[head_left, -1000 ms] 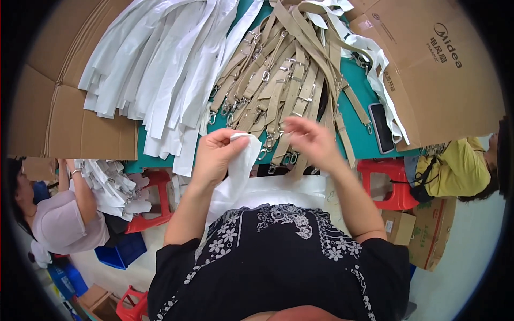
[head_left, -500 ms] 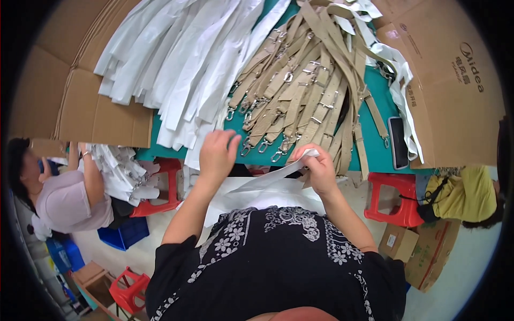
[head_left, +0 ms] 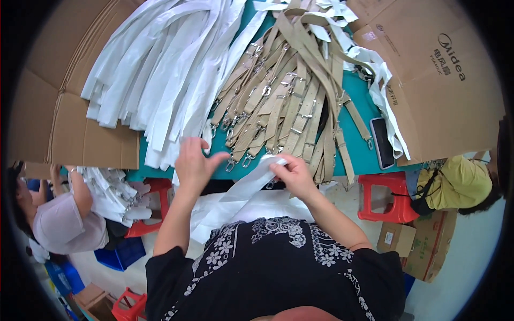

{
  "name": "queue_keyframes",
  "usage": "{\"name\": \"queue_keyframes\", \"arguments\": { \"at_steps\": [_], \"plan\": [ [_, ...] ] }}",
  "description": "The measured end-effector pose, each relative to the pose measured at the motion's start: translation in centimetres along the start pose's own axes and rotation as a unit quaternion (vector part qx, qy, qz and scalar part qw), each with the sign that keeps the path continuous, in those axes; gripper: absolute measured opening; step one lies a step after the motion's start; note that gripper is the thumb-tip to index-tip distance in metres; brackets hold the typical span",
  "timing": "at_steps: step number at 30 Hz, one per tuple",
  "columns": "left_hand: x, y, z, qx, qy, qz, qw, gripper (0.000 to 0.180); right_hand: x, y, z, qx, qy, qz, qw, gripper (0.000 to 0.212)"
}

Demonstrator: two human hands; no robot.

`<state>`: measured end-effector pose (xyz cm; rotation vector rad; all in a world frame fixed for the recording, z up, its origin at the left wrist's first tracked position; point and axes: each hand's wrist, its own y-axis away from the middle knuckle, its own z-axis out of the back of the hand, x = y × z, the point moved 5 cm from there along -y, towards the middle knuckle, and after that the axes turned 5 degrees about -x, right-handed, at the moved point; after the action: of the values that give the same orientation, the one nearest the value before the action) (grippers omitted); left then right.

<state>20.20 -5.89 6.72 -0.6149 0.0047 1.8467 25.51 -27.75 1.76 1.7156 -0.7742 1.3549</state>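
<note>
Pinching the end of a white fabric strip [head_left: 257,179] between thumb and fingers, the right hand [head_left: 292,176] holds it just above the near edge of the teal counter [head_left: 364,115]; the strip trails down toward the lap; the left hand [head_left: 195,163] hovers spread wide and empty beside it, close to the white strip pile [head_left: 160,69].

Judgement: the step is best done by keeping the grip near the strip's end, drawing it flat without twist, and bringing the free hand under the slack so it does not snag the metal clips of the tan straps [head_left: 284,101].

Count: one strip in hand; white strips and tan straps too many and overlapped to count; two red stools [head_left: 388,195]; one dark phone [head_left: 383,142]; two other people at the sides.
</note>
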Motion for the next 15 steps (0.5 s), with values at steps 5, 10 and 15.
{"name": "queue_keyframes", "arguments": {
  "at_steps": [5, 10, 15],
  "plan": [
    [-4.6, 2.2, -2.0, 0.218, 0.382, 0.056, 0.896, 0.057, 5.2, -0.9, -2.1, 0.073, 0.259, 0.195, 0.943, 0.017],
    [-6.5, 1.7, -0.6, 0.102, 0.408, -0.013, 0.907, 0.033, 6.1, -2.1, -1.4, 0.066, 0.346, 0.195, 0.915, 0.016],
    [-4.1, 2.0, -3.6, 0.222, 0.54, 0.147, 0.799, 0.015, 6.5, -1.8, -1.1, 0.16, 0.305, 0.173, 0.923, 0.019]
  ]
}}
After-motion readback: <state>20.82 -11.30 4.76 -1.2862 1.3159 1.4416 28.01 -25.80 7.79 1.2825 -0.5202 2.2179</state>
